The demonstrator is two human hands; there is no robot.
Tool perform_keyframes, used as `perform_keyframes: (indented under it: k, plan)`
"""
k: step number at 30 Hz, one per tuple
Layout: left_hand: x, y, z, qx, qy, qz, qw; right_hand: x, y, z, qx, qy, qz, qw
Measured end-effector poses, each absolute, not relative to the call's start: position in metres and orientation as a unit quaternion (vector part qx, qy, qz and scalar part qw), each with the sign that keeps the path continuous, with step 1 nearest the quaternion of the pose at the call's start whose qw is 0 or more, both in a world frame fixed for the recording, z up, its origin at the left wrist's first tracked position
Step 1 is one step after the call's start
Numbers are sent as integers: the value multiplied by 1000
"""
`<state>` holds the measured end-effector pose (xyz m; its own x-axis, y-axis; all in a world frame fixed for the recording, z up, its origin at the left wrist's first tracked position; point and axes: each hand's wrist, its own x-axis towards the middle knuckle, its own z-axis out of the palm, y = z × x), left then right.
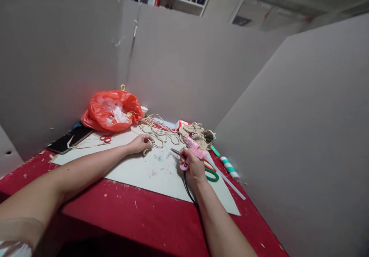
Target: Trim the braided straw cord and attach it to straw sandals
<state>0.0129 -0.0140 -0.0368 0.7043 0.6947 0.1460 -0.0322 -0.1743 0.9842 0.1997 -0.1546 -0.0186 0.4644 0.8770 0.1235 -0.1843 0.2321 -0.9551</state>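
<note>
My left hand is closed on a piece of beige cord, whose small end hangs below the fingers over the white board. Loose cord lies in loops just beyond that hand. My right hand is wrapped round a pink glue gun, and a dark cable runs down from its grip. Pointed metal blades show left of the right hand. Green-handled scissors lie partly hidden beside it, with an orange handle next to them.
A red plastic bag, a phone and small red scissors are at the left. Behind the glue gun is a beige cord bundle. A green-and-white roll and a clear stick lie right. Grey panels enclose the table.
</note>
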Motion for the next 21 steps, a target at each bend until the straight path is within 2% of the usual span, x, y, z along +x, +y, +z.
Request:
perform_keyframes:
  k: [21]
  plan:
    - [14,-12,-28,728,256,279,571,190,-154,-10,-519,-335,322,717]
